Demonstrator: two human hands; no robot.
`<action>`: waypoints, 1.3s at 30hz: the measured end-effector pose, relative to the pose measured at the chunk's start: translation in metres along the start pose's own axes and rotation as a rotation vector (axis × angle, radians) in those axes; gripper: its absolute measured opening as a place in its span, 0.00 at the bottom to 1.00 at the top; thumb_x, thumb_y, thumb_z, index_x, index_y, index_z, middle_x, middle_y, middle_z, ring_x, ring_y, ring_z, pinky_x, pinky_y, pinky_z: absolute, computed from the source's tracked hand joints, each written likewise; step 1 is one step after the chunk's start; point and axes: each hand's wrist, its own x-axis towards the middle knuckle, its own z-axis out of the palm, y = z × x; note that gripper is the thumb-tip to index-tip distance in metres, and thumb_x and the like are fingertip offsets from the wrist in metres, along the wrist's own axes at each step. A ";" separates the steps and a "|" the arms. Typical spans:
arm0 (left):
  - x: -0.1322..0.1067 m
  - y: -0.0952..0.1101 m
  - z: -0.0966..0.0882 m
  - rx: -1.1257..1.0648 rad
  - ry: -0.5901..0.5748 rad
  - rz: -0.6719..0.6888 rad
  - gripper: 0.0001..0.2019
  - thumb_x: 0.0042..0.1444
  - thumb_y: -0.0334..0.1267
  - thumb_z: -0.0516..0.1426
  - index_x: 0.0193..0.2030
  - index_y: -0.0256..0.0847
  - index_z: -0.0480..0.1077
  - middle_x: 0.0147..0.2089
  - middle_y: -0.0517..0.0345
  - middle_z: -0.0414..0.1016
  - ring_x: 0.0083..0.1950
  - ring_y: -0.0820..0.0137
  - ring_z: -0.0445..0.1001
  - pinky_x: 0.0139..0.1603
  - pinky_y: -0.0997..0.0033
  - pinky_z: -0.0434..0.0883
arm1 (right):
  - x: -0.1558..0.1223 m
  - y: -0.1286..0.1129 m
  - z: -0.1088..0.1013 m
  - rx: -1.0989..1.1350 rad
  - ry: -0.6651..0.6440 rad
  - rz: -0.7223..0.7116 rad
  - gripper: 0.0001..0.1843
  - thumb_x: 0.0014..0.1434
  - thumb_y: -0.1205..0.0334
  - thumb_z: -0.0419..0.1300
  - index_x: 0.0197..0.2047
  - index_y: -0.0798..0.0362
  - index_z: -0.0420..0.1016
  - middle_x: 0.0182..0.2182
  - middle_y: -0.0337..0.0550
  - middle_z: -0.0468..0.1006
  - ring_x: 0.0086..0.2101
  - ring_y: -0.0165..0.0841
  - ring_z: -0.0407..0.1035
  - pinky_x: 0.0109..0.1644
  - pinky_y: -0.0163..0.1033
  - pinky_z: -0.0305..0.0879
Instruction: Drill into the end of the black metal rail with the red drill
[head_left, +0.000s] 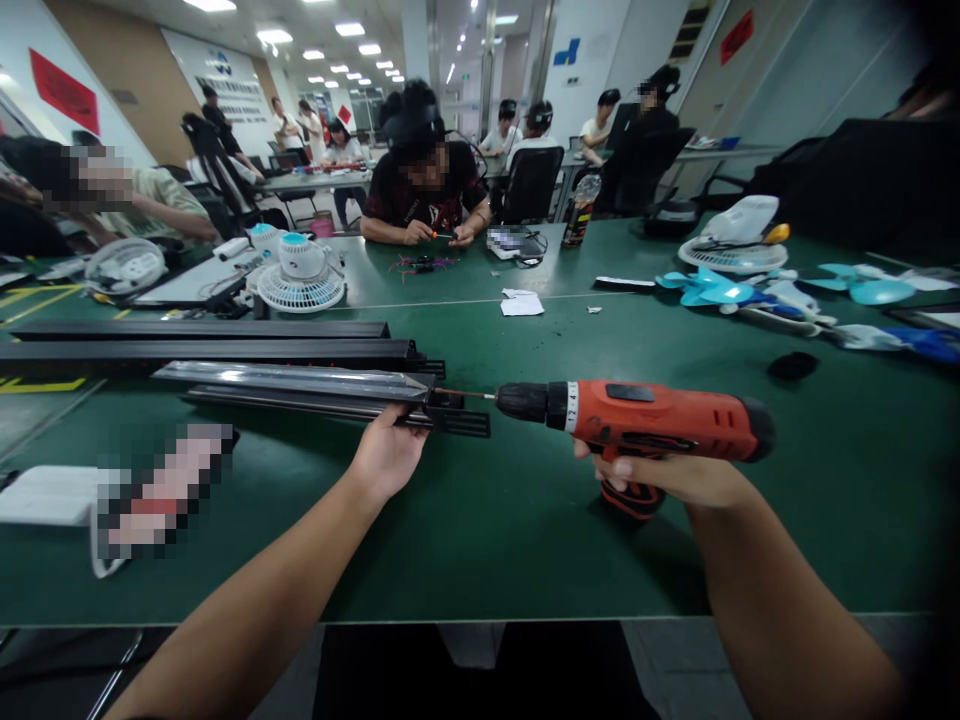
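My right hand (660, 478) is wrapped round the handle of a red and black cordless drill (667, 415), which lies level above the table with its chuck to the left. A thin bit reaches from the chuck to the end of a black metal profile (330, 402). Fingers of my left hand (390, 455) are closed round that profile near its right end, partly hidden beneath it. A clear plastic-like strip (285, 376) runs along the top of the held piece. Whether the bit touches the profile I cannot tell.
More black profiles (202, 350) lie behind at left. White fan parts (300, 275) and blue fan blades (705, 288) lie farther back. A bottle (581, 212) stands near a person (424, 190) across the green table (480, 560). A blurred-out object (169, 490) lies at left.
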 end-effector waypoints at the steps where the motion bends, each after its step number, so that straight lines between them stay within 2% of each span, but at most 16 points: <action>1: 0.000 0.000 0.000 -0.002 0.004 0.001 0.15 0.71 0.27 0.57 0.53 0.39 0.86 0.44 0.53 0.90 0.47 0.67 0.86 0.58 0.69 0.82 | 0.000 0.001 0.000 0.008 -0.004 0.001 0.13 0.72 0.49 0.77 0.52 0.48 0.91 0.40 0.45 0.89 0.27 0.29 0.77 0.32 0.35 0.83; 8: -0.001 0.001 0.002 -0.015 0.010 -0.008 0.16 0.70 0.26 0.58 0.54 0.40 0.86 0.45 0.52 0.91 0.48 0.66 0.87 0.57 0.68 0.82 | 0.000 -0.002 0.000 0.021 0.005 0.029 0.12 0.72 0.51 0.78 0.52 0.49 0.91 0.36 0.43 0.86 0.27 0.29 0.76 0.31 0.34 0.81; 12: -0.002 0.001 0.003 -0.030 0.038 -0.012 0.15 0.71 0.26 0.57 0.54 0.38 0.86 0.44 0.52 0.90 0.47 0.67 0.87 0.56 0.70 0.81 | 0.000 -0.005 0.001 -0.001 -0.003 0.039 0.14 0.71 0.50 0.77 0.51 0.50 0.91 0.30 0.40 0.83 0.27 0.31 0.76 0.30 0.35 0.81; 16: -0.002 0.000 0.002 -0.016 0.028 0.002 0.16 0.71 0.26 0.57 0.54 0.39 0.86 0.45 0.52 0.91 0.47 0.67 0.87 0.57 0.69 0.81 | 0.000 -0.002 0.002 -0.001 0.029 0.041 0.15 0.70 0.48 0.78 0.50 0.50 0.91 0.35 0.44 0.87 0.26 0.30 0.76 0.30 0.35 0.81; 24: 0.001 0.000 -0.002 -0.018 0.011 -0.002 0.16 0.70 0.26 0.58 0.55 0.39 0.86 0.46 0.51 0.90 0.49 0.65 0.87 0.62 0.67 0.80 | -0.001 -0.001 0.002 -0.010 0.025 0.027 0.14 0.70 0.48 0.78 0.50 0.48 0.91 0.29 0.40 0.84 0.25 0.31 0.76 0.30 0.35 0.80; 31: 0.000 -0.001 0.000 -0.008 0.004 0.004 0.15 0.70 0.25 0.58 0.52 0.39 0.86 0.45 0.52 0.90 0.48 0.67 0.86 0.61 0.69 0.81 | 0.001 -0.002 0.003 -0.030 0.035 0.020 0.15 0.70 0.47 0.77 0.50 0.48 0.90 0.27 0.40 0.84 0.25 0.33 0.77 0.28 0.37 0.79; 39: -0.001 0.000 0.000 0.004 -0.001 0.011 0.20 0.69 0.25 0.57 0.60 0.40 0.85 0.45 0.52 0.91 0.49 0.65 0.87 0.64 0.66 0.81 | 0.002 -0.006 0.004 -0.014 0.034 0.020 0.13 0.70 0.49 0.78 0.49 0.49 0.90 0.28 0.40 0.85 0.25 0.32 0.77 0.29 0.35 0.79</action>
